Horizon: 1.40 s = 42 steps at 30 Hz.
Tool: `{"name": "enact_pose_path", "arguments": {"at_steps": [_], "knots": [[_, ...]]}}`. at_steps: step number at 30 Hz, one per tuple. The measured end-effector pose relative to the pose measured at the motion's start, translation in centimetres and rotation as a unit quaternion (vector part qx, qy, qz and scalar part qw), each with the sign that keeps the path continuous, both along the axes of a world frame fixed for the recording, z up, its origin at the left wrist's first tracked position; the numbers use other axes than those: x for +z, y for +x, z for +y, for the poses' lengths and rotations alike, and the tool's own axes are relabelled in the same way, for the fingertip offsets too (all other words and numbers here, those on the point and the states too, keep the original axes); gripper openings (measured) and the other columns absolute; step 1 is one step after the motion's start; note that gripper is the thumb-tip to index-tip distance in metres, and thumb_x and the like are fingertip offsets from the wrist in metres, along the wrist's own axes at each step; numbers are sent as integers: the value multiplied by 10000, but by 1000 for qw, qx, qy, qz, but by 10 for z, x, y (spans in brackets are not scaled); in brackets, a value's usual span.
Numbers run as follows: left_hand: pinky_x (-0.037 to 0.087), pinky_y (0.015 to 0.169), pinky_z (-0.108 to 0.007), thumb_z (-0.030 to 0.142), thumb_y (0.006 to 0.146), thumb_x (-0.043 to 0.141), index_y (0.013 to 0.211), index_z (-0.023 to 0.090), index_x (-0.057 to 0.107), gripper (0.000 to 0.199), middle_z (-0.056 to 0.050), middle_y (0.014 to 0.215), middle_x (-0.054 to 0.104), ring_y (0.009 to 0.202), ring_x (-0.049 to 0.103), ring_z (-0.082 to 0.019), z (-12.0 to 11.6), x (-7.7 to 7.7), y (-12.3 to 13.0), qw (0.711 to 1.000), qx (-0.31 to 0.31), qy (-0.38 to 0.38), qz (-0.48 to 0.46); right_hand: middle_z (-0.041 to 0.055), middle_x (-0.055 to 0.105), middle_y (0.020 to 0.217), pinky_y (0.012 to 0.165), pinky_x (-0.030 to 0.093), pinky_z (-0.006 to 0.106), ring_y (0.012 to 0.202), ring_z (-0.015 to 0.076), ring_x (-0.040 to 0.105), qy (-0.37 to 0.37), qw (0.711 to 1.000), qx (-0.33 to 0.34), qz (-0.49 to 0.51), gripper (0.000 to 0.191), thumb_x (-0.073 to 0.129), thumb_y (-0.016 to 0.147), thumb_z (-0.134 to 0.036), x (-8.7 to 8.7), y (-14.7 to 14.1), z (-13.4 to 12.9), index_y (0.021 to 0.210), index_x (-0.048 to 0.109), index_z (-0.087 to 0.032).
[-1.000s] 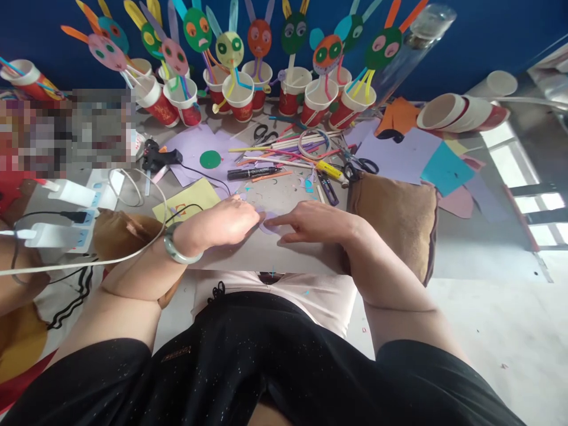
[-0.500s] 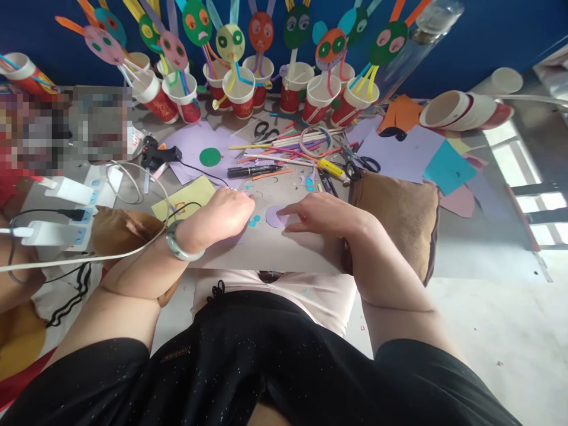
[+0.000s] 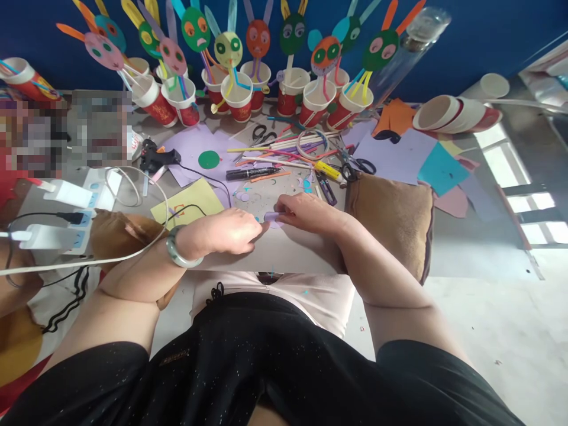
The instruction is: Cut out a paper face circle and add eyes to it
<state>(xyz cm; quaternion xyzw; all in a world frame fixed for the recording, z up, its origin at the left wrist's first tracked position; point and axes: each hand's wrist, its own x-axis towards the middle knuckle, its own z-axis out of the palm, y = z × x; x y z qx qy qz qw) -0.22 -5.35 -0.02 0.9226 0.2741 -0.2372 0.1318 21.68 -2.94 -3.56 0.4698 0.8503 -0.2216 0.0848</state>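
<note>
My right hand [image 3: 306, 212] pinches a small purple paper oval [image 3: 273, 217] low over the grey table, and the piece looks tilted or bent up. Close on its left, my left hand [image 3: 235, 231] is closed, fingers curled, with its fingertips by the paper's edge; whatever it may hold is hidden. Past my left knuckles lie small purple paper discs [image 3: 242, 195] and tiny blue scraps. A black marker [image 3: 251, 173] is beyond them. Under my left forearm and wrist a yellow paper sheet [image 3: 186, 201] shows in part.
Red-and-white paper cups [image 3: 237, 94] with paper-faced figures line the back. Scissors [image 3: 359, 167], a yellow glue stick [image 3: 329, 170] and coloured sticks lie mid-table. A black glue gun [image 3: 158, 155], power strip [image 3: 89, 201] and cables are left. A brown cushion [image 3: 390, 222] sits right.
My right hand has gone from resting fingers on the flat purple oval to pinching and lifting it. My left hand has moved slightly down and right, uncovering small purple discs.
</note>
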Motion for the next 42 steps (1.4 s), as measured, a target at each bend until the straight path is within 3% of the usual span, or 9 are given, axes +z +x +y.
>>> {"name": "enact_pose_path", "arguments": {"at_steps": [9, 13, 16, 18, 21, 24, 29, 37, 42], "knots": [[418, 631, -375, 86, 917, 497, 1020, 146, 836, 360, -155, 827, 791, 728, 731, -277, 6, 8, -8, 995, 65, 54, 48, 79, 765, 929, 735, 377, 291, 827, 205, 646, 33, 998, -20, 48, 79, 651, 933, -199, 4, 14, 7, 878, 708, -197], [425, 651, -366, 80, 958, 412, 1447, 98, 678, 558, -163, 909, 808, 847, 771, -305, 7, 6, -10, 992, 76, 101, 28, 57, 724, 825, 715, 375, 297, 734, 188, 604, 66, 989, -80, 105, 60, 678, 887, -220, 2, 25, 13, 833, 670, -195], [428, 648, -349, 107, 926, 489, 1707, 182, 386, 791, -121, 973, 825, 852, 773, -295, 3, 8, -6, 998, 37, 31, 33, 27, 687, 737, 703, 379, 302, 688, 181, 583, 74, 980, -110, 151, 25, 667, 850, -198, -1, 29, 13, 830, 654, -204], [414, 624, -349, 107, 909, 511, 1729, 231, 346, 845, -102, 966, 826, 834, 773, -298, 1, 9, -3, 998, 8, -13, 56, 20, 683, 738, 701, 385, 304, 681, 176, 576, 83, 972, -125, 180, 51, 667, 820, -177, -1, 30, 13, 863, 661, -205], [412, 617, -365, 87, 947, 452, 1658, 150, 471, 714, -132, 923, 814, 847, 779, -320, 0, 9, -1, 997, 21, 22, 68, 19, 699, 793, 697, 401, 300, 684, 160, 567, 78, 956, -143, 245, 149, 688, 793, -186, -2, 29, 12, 940, 674, -201], [434, 642, -374, 97, 977, 431, 1348, 65, 714, 467, -186, 908, 800, 882, 780, -334, 0, 7, -3, 993, 75, 89, 34, 5, 697, 810, 682, 425, 286, 684, 150, 572, -16, 937, -136, 320, 280, 744, 780, -254, -3, 29, 13, 1047, 677, -199], [431, 642, -356, 141, 971, 488, 916, 131, 762, 279, -151, 787, 752, 799, 741, -301, -3, -1, -2, 987, 115, 104, -49, -31, 689, 736, 698, 426, 278, 671, 151, 594, -98, 953, -114, 265, 439, 760, 758, -214, -14, 24, 20, 1189, 682, -188], [418, 629, -381, 198, 1050, 439, 1185, 113, 697, 304, -176, 1246, 695, 757, 695, -221, -14, -27, 3, 980, 17, 137, -143, -34, 665, 729, 699, 431, 265, 665, 147, 586, -80, 965, -68, 241, 489, 742, 773, -190, -23, 21, 22, 1257, 690, -153], [399, 582, -389, 130, 1026, 439, 1222, 87, 700, 329, -151, 1173, 707, 794, 719, -238, -18, -36, 2, 983, -22, 134, -122, -7, 677, 759, 704, 418, 269, 683, 148, 573, -47, 968, -46, 243, 474, 757, 762, -208, -23, 19, 21, 1229, 726, -134]]}}
